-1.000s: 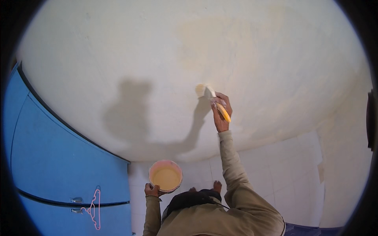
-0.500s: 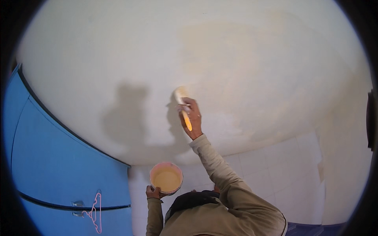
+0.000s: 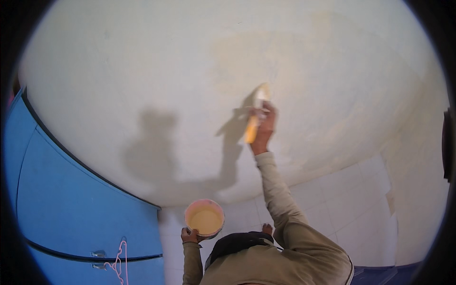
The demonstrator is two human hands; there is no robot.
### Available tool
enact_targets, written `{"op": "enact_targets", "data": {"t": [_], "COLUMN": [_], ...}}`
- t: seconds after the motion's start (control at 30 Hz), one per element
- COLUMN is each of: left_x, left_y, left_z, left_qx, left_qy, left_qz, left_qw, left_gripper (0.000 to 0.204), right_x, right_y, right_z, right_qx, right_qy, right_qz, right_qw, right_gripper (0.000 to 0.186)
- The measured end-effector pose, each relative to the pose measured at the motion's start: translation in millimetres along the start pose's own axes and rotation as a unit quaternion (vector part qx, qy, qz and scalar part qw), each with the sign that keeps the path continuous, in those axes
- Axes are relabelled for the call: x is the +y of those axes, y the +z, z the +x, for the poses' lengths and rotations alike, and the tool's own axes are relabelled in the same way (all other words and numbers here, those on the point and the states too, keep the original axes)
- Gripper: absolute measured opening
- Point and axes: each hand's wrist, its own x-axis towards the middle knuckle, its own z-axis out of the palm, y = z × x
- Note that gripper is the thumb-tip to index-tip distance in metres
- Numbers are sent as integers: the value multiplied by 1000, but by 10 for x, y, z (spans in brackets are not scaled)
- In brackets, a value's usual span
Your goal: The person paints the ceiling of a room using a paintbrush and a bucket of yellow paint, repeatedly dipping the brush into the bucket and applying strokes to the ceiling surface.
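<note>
My right hand [image 3: 264, 127] is closed round the orange-yellow handle of a paintbrush [image 3: 252, 129], raised before the wall. The brush's pale bristles point up, at or close to the wall; whether they touch it I cannot tell. Down at the left, my left hand [image 3: 190, 235] grips the rim of a round bucket [image 3: 222, 227], with the thumb on the near side. Cream-coloured paint [image 3: 205, 221] lies inside the bucket, below its pinkish inner wall. On the pale wall [image 3: 109, 61], a beige painted patch [image 3: 247, 57] spreads around and above the brush.
A blue cabinet [image 3: 85, 190] with dark edging stands at the left. From its metal handles [image 3: 99, 259] hangs a pink clothes hanger [image 3: 124, 256]. White floor tiles [image 3: 327, 204] lie below the wall, with a bare foot [image 3: 267, 229] on them. A dark object [image 3: 446, 145] sits at the right rim.
My right hand has moved the brush up and to the right, from the bare part of the wall toward the beige patch. My left hand still holds the bucket.
</note>
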Motion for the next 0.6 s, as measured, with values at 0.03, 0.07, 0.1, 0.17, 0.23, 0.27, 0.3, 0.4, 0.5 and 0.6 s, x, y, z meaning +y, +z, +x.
{"op": "enact_targets", "data": {"t": [0.03, 0.07, 0.1, 0.17, 0.23, 0.27, 0.3, 0.4, 0.5, 0.6], "left_x": [2, 53, 161, 193, 31, -23, -55, -64, -44, 467], "left_y": [43, 2, -9, -50, -91, -98, -103, -68, -110, 14], "left_z": [16, -6, -59, -49, 26, 46, 43, 38, 0, -240], "left_qx": [-3, -8, -14, -9, 3, 5, 7, 5, 10, -5], "left_qy": [-2, 7, 17, 35, 47, 44, 39, 21, 22, -21], "left_qz": [21, 41, 59, 70, 60, 54, 49, -13, 10, -13], "left_qw": [1000, 999, 998, 997, 997, 998, 998, 1000, 1000, 1000], "left_gripper": [27, 28, 28, 26, 23, 23, 23, 23, 22, 23], "right_x": [-52, -219, -365, -583, -632, -618, -539, -99, 123, 198], "right_y": [150, 255, 304, 384, 361, 341, 272, -1, -374, -624], "right_z": [-117, -234, -318, -459, -485, -485, -387, 133, 443, 635], "right_qx": [-54, -83, -111, -179, -214, -229, -206, -74, -15, 78], "right_qy": [-38, -52, -68, -65, -37, -23, -14, 50, 0, 38], "right_qz": [-62, -54, -47, 25, 146, 203, 206, 276, 150, 60], "right_qw": [996, 994, 990, 981, 965, 952, 957, 957, 989, 994], "right_gripper": [16, 17, 19, 17, 21, 24, 24, 19, 13, 14]}}
